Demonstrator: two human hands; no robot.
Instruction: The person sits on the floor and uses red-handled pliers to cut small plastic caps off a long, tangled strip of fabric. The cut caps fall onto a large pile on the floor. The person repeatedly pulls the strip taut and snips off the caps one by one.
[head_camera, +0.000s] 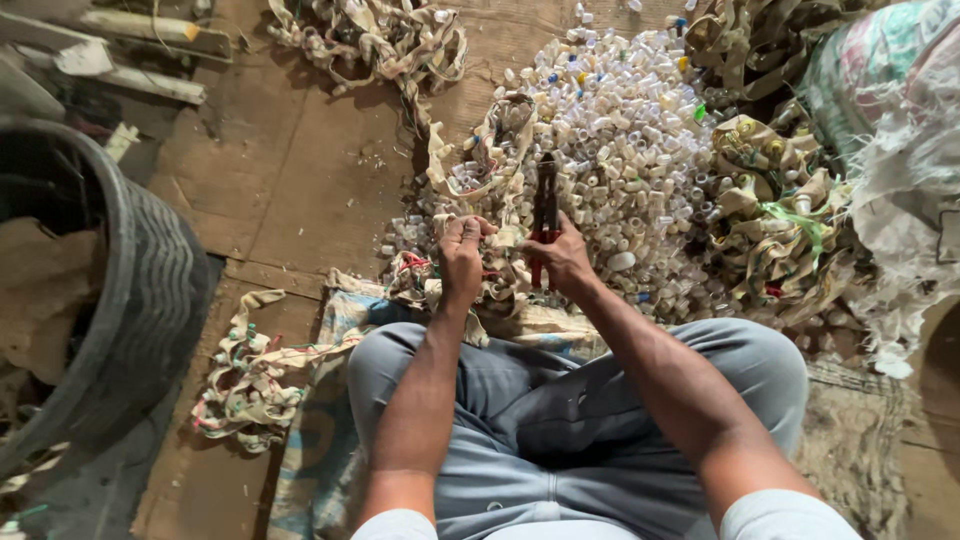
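Observation:
My left hand (464, 252) grips a dirty beige strap (492, 150) that runs up from my fingers toward the heap. My right hand (561, 256) is closed around the red handles of a pair of pliers (546, 205), whose dark jaws point away from me and meet the strap. Both hands sit close together just beyond my knees, at the near edge of a large heap of small clear and white plastic caps (630, 140).
A dark rubber tub (140, 300) stands at the left. Tangled strap piles lie at the top (380, 40), lower left (245, 385) and right (770, 220). A woven sack (900, 130) is at the far right. I sit on a printed sack (320, 440) over brown cardboard flooring (290, 180).

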